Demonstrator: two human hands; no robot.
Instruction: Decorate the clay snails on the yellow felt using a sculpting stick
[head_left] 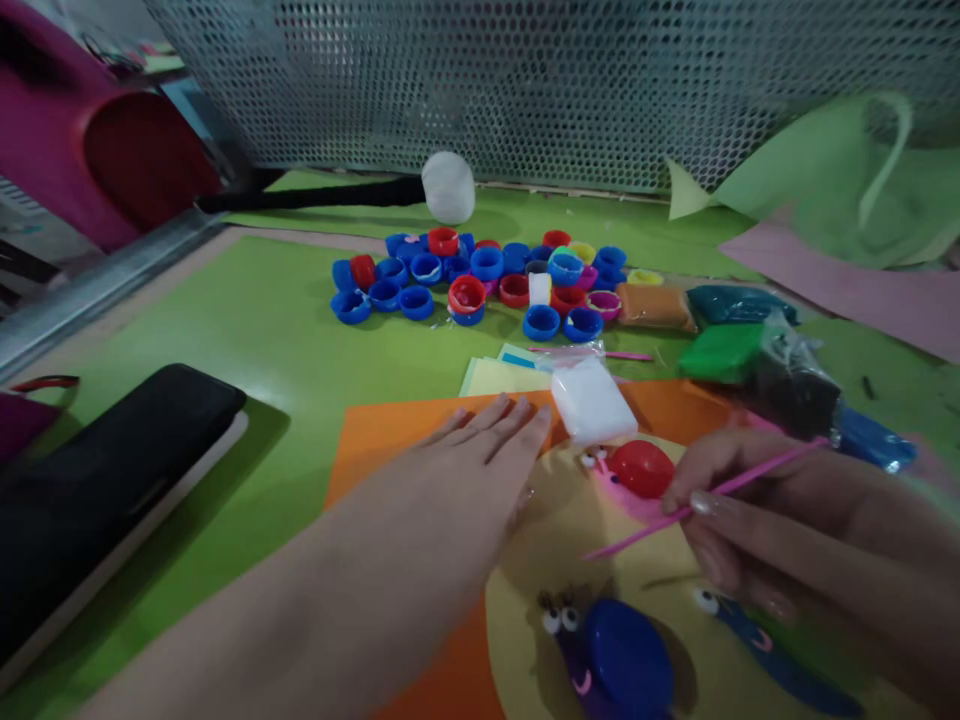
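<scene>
My left hand [480, 455] lies flat with fingers stretched out on an orange sheet [382, 440], beside a yellow paper shape [637, 580]. My right hand [757, 510] pinches a thin pink stick [750, 480] whose tip points down at the yellow paper. On that paper sits a pink clay snail with a red bottle cap [641, 468] as its shell, just left of my right fingers. Nearer me a purple snail carries a blue cap [626, 655]. A blue clay figure [780, 655] with one eye lies partly under my right hand.
A heap of several bottle caps [480, 280], mostly blue and red, lies on the green table [262, 320]. A white clay block [592, 400] and bagged orange, teal, green, black and blue clay [720, 350] lie close by. A black phone [97, 470] rests left. A perforated metal screen [525, 80] stands behind.
</scene>
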